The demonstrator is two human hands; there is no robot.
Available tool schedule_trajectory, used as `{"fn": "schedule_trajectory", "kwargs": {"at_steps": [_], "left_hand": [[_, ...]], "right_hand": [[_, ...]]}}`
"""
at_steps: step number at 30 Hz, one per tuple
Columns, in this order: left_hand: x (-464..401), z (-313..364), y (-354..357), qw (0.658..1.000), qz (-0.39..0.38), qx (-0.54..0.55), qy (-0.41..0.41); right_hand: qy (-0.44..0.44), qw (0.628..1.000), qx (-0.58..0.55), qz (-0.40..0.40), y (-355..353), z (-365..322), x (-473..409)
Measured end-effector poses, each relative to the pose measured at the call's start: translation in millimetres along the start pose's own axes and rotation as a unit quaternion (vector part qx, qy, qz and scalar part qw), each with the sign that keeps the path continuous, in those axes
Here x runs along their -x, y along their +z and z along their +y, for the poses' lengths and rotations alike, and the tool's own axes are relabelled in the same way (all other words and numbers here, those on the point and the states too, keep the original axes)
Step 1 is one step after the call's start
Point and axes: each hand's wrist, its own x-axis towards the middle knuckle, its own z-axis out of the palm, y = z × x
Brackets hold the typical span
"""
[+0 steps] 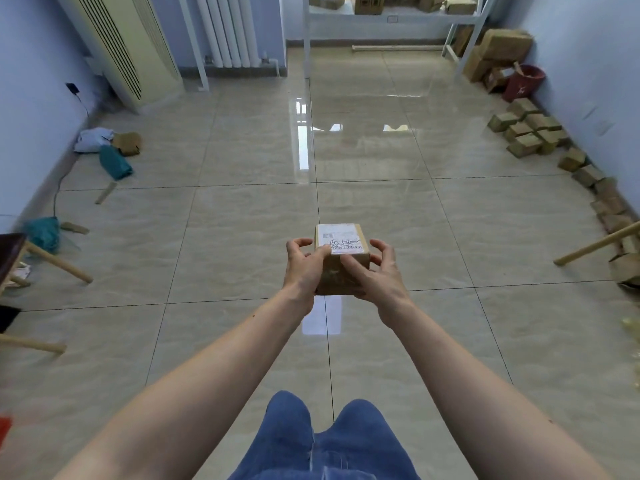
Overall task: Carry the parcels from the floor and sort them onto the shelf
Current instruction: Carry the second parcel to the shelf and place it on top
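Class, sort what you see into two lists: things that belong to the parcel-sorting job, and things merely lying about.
Belongs to the job:
- labelled box, held in left hand and right hand
- small boxes on the floor by the right wall
- white shelf at the far end

Just lying about:
- red bucket
- radiator
- teal bag

The person holds a small cardboard parcel out in front with both arms stretched, the left hand and right hand gripping its opposite sides above the tiled floor. A white label covers the parcel's top. A white shelf stands at the far wall, loaded with boxes. More brown parcels lie in a row along the right wall, near a red bucket. Teal bags lie by the left wall.
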Motion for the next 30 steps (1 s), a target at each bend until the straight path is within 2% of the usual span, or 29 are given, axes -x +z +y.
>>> {"fn": "schedule_trajectory", "kwargs": {"at_steps": [4,9,16,19,23,26,30], "left_hand": [[4.2,1.4,0.8,1.000,-0.004,0.003,0.020],[8.1,7.7,-6.6,0.998,-0.032,0.044,-0.011],[11.6,16.5,-11.2,0.993,-0.068,0.063,-0.068],[15.0,15.2,-5.9,0.992,-0.058,0.094,-0.061],[18.5,11.0,4.7,0.989,-0.022,0.140,-0.043],[21.0,10.9,9.4,0.990,-0.022,0.136,-0.035],[16.8,14.7,4.9,0.993,-0.035,0.108,-0.041]], "right_hand": [[0.072,0.996,-0.029,0.039,10.1,-10.9,-4.9],[0.058,0.996,-0.033,0.054,8.7,-20.1,-3.5],[0.035,0.998,-0.050,0.013,-3.7,-24.4,3.5],[0.044,0.997,-0.063,0.024,-3.1,-24.6,3.2],[0.112,0.991,-0.066,0.034,2.4,-21.0,3.1],[0.122,0.984,-0.126,0.020,1.7,-23.9,4.8],[0.112,0.987,-0.112,0.038,-8.0,-28.1,2.6]]}}
